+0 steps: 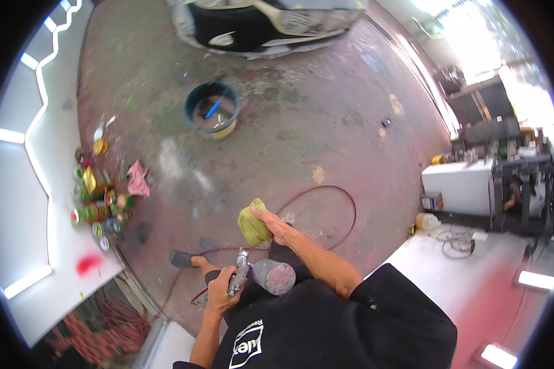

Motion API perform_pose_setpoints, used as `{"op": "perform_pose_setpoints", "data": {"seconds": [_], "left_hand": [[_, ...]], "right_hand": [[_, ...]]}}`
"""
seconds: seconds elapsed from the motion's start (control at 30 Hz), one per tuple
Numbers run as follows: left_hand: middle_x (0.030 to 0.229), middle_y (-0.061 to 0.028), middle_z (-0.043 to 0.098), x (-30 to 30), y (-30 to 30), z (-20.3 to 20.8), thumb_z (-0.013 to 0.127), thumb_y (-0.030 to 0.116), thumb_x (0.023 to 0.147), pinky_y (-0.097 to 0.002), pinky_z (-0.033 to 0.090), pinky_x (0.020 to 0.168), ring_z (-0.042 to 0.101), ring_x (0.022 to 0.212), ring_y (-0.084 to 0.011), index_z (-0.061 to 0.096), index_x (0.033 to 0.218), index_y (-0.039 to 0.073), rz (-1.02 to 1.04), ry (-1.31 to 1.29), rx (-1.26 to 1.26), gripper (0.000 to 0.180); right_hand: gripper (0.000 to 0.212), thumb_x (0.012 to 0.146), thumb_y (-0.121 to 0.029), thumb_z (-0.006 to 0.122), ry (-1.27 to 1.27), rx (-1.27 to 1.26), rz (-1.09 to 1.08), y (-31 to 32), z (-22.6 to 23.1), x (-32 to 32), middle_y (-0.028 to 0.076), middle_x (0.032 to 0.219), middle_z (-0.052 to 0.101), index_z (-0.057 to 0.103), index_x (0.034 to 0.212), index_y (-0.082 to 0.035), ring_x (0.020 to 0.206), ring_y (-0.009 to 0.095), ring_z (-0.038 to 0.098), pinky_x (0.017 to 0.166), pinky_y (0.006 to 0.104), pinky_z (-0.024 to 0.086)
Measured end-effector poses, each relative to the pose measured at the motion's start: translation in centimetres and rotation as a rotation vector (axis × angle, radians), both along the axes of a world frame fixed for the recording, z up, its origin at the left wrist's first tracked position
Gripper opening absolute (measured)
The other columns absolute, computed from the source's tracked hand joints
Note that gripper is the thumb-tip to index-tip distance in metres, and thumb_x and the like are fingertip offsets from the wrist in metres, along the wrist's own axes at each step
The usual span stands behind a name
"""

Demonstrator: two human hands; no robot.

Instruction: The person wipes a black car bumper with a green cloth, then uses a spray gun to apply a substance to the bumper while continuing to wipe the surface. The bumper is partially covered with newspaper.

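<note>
Head view, landmark = the bucket, dark teal, standing on the stained floor, blue tool inside it.

Left grip: well to the near side of the bucket, by the person's lap. Closed round the handle of a metal spray gun, so narrow, holding the gun. Grey, paint-spattered cup beside the gun, on its right. Gun is well apart from the bucket, near side.

Right grip: near side of the bucket and a bit right, closer to it than the left grip. Holds a bunched yellow-green cloth; fingers fairly straight against it, exact finger closure partly hidden. Cloth sits above the gun's upper end, apart from it.

Red hose loops on the floor, near side and right of the bucket. Dark slipper on one foot, near side, slightly left.

Beyond the bucket: front end of a car, black and pale. Left and nearer: pink cloth, then a cluster of cans, several colours, labels too small to tell. Far right of the bucket: white box-shaped unit, dark metal rack just beside it; pale jug below the unit.
</note>
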State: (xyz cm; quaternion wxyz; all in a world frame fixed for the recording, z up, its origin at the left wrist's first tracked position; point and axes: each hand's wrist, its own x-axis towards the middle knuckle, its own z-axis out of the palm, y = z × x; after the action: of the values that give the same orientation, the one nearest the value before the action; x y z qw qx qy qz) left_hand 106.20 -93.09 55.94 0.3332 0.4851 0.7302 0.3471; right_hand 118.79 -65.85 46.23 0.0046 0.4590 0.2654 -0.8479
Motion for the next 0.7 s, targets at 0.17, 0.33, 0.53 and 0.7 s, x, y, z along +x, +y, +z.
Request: {"op": "perform_pose_setpoints", "data": {"seconds": [0.17, 0.33, 0.53, 0.7], "left_hand": [[0.119, -0.0165, 0.076, 5.7, 18.8, 3.6, 0.088, 0.028, 0.092, -0.0505, 0.061, 0.082, 0.077, 0.101, -0.0434, 0.063, 0.136, 0.009, -0.224, -0.021, -0.040, 0.054], [0.120, -0.0150, 0.076, 10.8, 34.2, 4.9, 0.088, 0.025, 0.088, -0.0511, 0.061, 0.081, 0.076, 0.100, -0.0441, 0.064, 0.136, 0.009, -0.386, -0.029, 0.096, 0.056], [0.119, -0.0146, 0.074, 12.3, 52.0, 0.7, 0.087, 0.022, 0.086, -0.0519, 0.060, 0.078, 0.074, 0.098, -0.0446, 0.064, 0.134, 0.010, -0.446, -0.026, 0.100, 0.055], [0.116, -0.0164, 0.074, 10.9, 69.6, -2.6, 0.088, 0.025, 0.092, -0.0502, 0.060, 0.078, 0.075, 0.097, -0.0461, 0.065, 0.135, 0.009, -0.302, -0.069, 0.136, 0.051]], "right_hand": [[0.058, 0.105, -0.031, 0.080, 0.120, -0.057, -0.298, 10.4, 1.9, 10.1, 0.007, 0.139, 0.071, 0.057, 0.154, -0.012, 0.126, 0.024, 0.071, 0.109, 0.0455, 0.059], [0.048, 0.108, -0.026, 0.075, 0.235, -0.034, -0.575, 24.0, 6.7, 16.5, 0.010, 0.137, 0.073, 0.059, 0.150, -0.010, 0.126, 0.025, 0.073, 0.106, 0.0462, 0.062], [0.044, 0.105, -0.026, 0.082, -0.075, 0.377, -0.613, 44.0, 4.8, 18.2, 0.002, 0.115, 0.077, 0.067, 0.143, -0.009, 0.100, 0.015, 0.076, 0.088, 0.0343, 0.063], [0.037, 0.110, -0.033, 0.075, -0.396, 0.524, -0.562, 63.6, 0.3, 21.7, 0.005, 0.113, 0.076, 0.070, 0.132, -0.003, 0.103, 0.013, 0.072, 0.088, 0.0333, 0.060]]}}
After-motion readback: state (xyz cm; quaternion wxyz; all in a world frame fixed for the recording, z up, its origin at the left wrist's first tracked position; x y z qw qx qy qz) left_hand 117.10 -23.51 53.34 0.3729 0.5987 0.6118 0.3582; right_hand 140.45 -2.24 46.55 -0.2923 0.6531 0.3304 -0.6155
